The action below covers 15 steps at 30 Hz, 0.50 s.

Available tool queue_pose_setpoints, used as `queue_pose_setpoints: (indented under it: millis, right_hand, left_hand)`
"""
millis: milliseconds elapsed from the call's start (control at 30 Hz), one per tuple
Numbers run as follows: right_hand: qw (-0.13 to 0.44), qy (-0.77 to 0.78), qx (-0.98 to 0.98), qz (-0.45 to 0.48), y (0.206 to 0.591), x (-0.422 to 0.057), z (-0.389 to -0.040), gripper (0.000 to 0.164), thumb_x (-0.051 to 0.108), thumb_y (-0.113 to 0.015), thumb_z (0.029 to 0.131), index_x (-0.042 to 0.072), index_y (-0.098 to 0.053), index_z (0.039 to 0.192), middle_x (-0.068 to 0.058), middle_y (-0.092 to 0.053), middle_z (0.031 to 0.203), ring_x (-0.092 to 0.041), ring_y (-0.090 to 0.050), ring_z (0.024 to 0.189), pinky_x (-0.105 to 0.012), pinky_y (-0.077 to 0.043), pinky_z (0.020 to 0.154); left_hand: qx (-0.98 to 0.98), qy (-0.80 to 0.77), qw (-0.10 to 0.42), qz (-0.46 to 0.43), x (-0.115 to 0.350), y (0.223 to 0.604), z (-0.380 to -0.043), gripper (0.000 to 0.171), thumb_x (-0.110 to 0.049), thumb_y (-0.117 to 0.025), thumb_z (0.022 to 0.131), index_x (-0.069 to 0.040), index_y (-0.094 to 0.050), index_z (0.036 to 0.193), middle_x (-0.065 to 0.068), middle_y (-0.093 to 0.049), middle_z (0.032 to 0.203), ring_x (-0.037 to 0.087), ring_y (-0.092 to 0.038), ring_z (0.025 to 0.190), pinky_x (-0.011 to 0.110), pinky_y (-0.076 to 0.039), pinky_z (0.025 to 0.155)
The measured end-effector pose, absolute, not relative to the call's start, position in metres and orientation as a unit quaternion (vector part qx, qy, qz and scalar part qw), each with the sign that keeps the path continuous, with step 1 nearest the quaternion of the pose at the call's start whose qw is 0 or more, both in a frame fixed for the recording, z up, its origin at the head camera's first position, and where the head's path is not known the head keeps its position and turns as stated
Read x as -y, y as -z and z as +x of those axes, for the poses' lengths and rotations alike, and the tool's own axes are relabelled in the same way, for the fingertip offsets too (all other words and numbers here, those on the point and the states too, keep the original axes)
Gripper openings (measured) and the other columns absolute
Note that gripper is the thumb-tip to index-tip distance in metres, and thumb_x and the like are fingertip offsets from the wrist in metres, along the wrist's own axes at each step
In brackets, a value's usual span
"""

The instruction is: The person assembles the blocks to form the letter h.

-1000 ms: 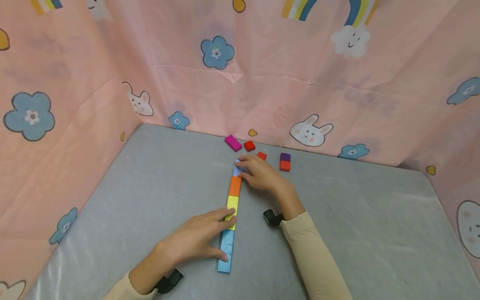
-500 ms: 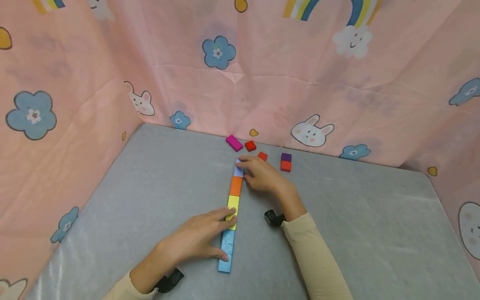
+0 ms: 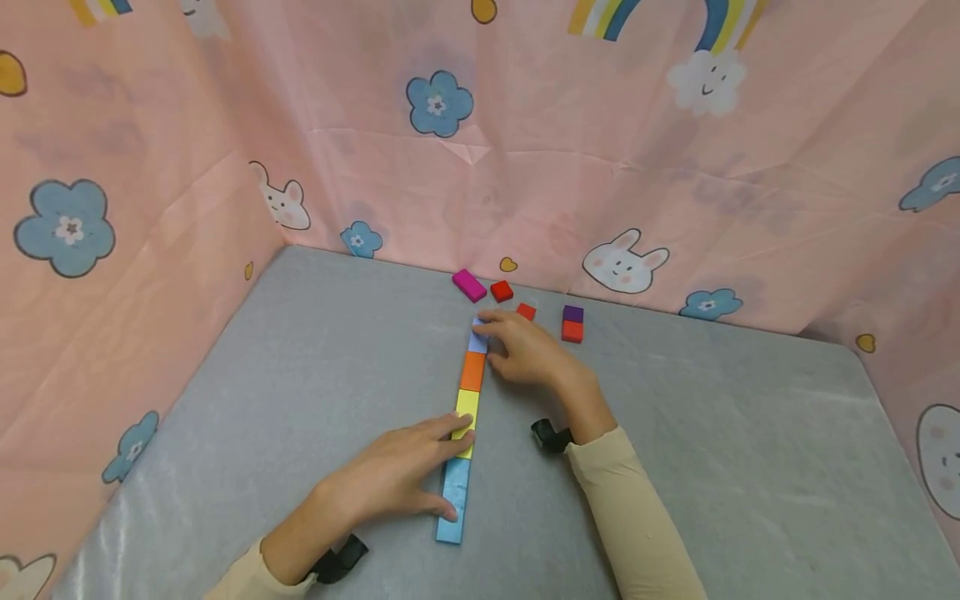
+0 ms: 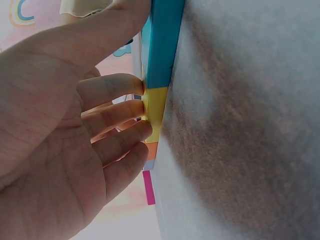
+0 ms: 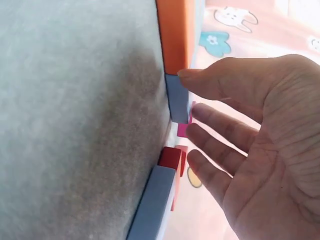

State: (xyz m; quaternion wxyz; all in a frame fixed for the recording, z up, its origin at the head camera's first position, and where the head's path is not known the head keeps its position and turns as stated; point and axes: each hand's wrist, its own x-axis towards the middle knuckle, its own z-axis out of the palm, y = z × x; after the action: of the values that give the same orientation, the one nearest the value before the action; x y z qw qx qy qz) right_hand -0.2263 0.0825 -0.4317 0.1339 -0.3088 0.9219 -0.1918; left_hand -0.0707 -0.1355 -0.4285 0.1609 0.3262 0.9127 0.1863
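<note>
A straight row of flat blocks runs away from me in the head view: a light blue block, a yellow block, an orange block and a lavender block at the far end. My left hand lies across the near part, fingertips on the yellow block and thumb on the light blue one. At the far end, my right hand has its fingertips on the lavender block. Its thumb is beside the row, near the orange-lavender joint in the right wrist view. The fingers of both hands are extended or relaxed.
Beyond the row lie a magenta block and a red block. A purple block adjoins an orange-red one to the right. The right wrist view shows a long grey-blue block. Pink printed cloth hangs behind the grey table.
My right thumb has drawn slightly away from the lavender block to the right. The left hand and the row stay in place; the head view has shifted slightly.
</note>
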Motion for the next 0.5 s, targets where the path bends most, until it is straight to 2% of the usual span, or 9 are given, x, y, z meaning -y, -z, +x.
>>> queue_pose_setpoints:
  millis: [500]
  right_hand:
    - [0.129, 0.179, -0.926, -0.306, 0.4333, -0.0785, -0.2231, 0.047, 0.014, -0.073, 0.098, 0.009, -0.066, 0.144, -0.012, -0.054, 0.16, -0.033, -0.049, 0.15, -0.049, -0.048, 0.121]
  left_hand:
    - [-0.913, -0.188, 0.174, 0.319, 0.1354, 0.4265, -0.0708, 0.089, -0.046, -0.092, 0.079, -0.011, -0.057, 0.153, 0.005, -0.045, 0.168, 0.023, -0.046, 0.154, 0.046, -0.052, 0.117]
